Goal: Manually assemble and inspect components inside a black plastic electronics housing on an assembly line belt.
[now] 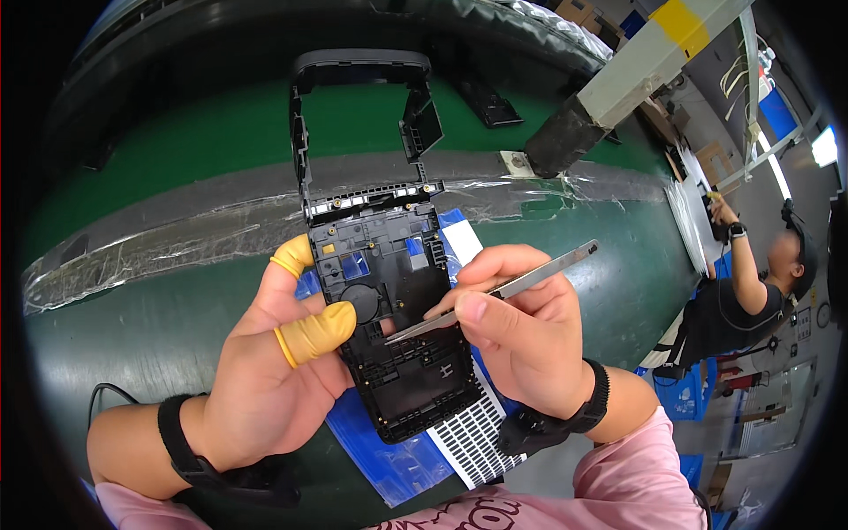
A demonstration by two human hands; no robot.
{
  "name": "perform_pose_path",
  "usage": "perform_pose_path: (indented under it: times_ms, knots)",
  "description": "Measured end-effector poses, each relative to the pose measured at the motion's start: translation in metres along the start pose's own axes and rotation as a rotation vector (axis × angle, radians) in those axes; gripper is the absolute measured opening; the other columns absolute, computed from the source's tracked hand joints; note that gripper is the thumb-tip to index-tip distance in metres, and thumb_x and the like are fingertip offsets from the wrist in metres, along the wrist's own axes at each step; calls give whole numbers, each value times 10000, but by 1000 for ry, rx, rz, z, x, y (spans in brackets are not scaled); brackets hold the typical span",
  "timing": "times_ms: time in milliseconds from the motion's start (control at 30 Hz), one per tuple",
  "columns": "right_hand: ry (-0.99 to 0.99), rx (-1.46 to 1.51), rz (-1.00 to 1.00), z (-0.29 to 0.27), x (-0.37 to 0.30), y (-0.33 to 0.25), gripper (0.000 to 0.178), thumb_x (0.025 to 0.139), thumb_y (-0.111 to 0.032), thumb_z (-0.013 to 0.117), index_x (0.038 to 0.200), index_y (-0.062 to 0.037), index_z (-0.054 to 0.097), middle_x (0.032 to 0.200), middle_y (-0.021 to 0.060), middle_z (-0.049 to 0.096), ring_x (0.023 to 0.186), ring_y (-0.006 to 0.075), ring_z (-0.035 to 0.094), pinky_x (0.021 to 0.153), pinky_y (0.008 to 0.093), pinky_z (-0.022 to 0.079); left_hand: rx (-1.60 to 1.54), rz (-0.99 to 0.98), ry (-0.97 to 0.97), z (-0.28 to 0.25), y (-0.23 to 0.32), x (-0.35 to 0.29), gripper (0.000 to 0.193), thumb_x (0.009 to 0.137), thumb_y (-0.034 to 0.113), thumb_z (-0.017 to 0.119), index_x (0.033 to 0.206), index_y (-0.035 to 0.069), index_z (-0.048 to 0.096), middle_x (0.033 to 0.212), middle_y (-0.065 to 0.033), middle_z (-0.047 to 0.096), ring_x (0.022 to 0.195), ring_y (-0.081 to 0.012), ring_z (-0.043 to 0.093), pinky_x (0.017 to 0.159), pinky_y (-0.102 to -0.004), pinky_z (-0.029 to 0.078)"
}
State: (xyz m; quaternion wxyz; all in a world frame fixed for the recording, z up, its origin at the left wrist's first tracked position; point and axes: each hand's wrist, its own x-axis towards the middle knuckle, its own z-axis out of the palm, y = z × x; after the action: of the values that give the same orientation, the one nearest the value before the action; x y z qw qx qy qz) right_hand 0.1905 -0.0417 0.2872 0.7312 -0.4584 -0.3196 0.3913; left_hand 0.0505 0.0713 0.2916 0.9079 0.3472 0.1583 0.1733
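A black plastic device housing (406,291) with an open frame at its far end lies tilted in front of me. My left hand (283,353), with yellow finger cots on its thumb and a finger, grips the housing by its left edge. Metal tweezers (548,269) are pinched between the thumb and fingers of my right hand (521,331). Their tips reach over the housing's inside, just right of the left thumb. Whether the tips hold a small piece I cannot tell. Below the housing are a blue plastic sheet (389,464) and a white sheet with rows of black rectangles (477,437).
A green work surface (159,353) is crossed by a raised strip wrapped in clear film (177,256). Beyond it lies a black plastic part (486,102). A grey post (618,88) rises at the far right. Another person (751,274) works on the right near blue bins (693,389).
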Motion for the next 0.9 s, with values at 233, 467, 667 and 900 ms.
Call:
perform_pose_path:
  times_ms: [233,467,667,900]
  knots:
    - [38,21,29,2,-1,0,169,774,18,541,937,9,500,779,156,598,546,63,439,488,183,349,-19,13,-17,2,0,-2,504,826,120,459,1269,101,217,1213,-150,397,1066,-282,469,877,-414,409]
    - [-75,82,40,-7,-1,0,194,777,45,548,963,46,491,856,106,577,786,130,577,713,240,467,-49,28,-42,1,-2,-2,502,828,99,453,1271,101,218,1218,-149,396,1093,-285,448,903,-412,388]
    - [-64,73,30,-8,-1,3,201,773,45,554,967,47,498,864,103,574,790,125,575,720,235,464,-60,36,-51,1,-4,-2,500,827,100,455,1270,107,222,1219,-146,397,1098,-279,444,906,-412,385]
    - [-56,64,41,-3,-1,1,193,776,49,545,964,47,500,844,99,581,737,116,570,673,221,460,-61,39,-32,1,-2,-3,498,826,105,457,1267,104,228,1213,-146,403,1089,-277,450,905,-411,385]
